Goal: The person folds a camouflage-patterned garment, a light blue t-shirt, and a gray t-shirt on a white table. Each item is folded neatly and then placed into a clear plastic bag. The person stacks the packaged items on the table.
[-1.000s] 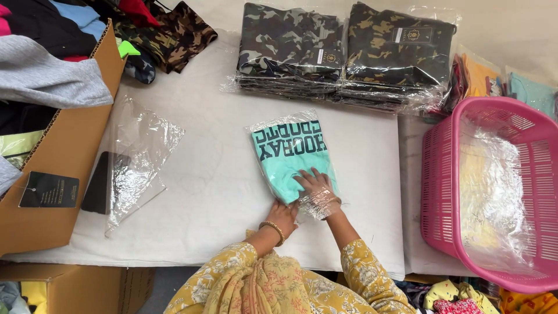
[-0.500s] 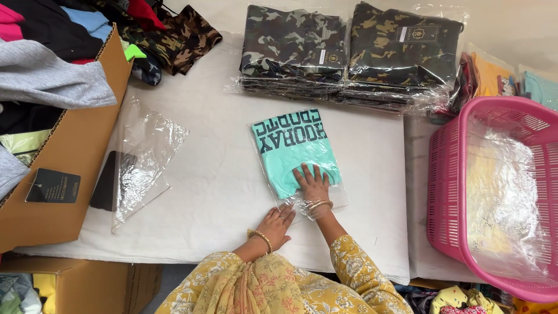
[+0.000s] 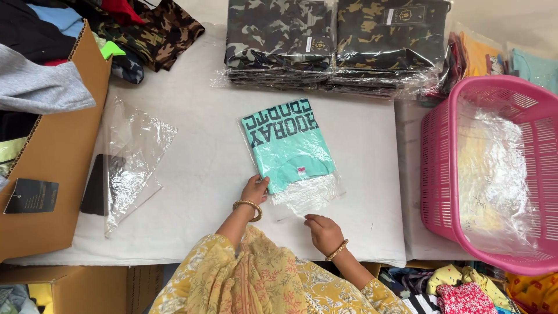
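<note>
A folded mint-green shirt with dark lettering (image 3: 289, 145) lies in a clear plastic bag on the white table (image 3: 197, 168). The bag's empty open flap (image 3: 305, 195) points toward me. My left hand (image 3: 254, 189) pinches the bag's near-left edge beside the shirt. My right hand (image 3: 323, 231) rests on the table just below the flap, its fingers loosely curled and holding nothing.
Loose clear bags (image 3: 131, 154) lie at left over a dark flat object, next to a cardboard box of clothes (image 3: 49, 174). Two stacks of bagged camouflage garments (image 3: 334, 43) stand at the back. A pink basket lined with plastic (image 3: 494, 174) sits at right.
My right hand has come off the shirt and drawn back toward me below the flap. My left hand has moved up to the bag's near-left edge.
</note>
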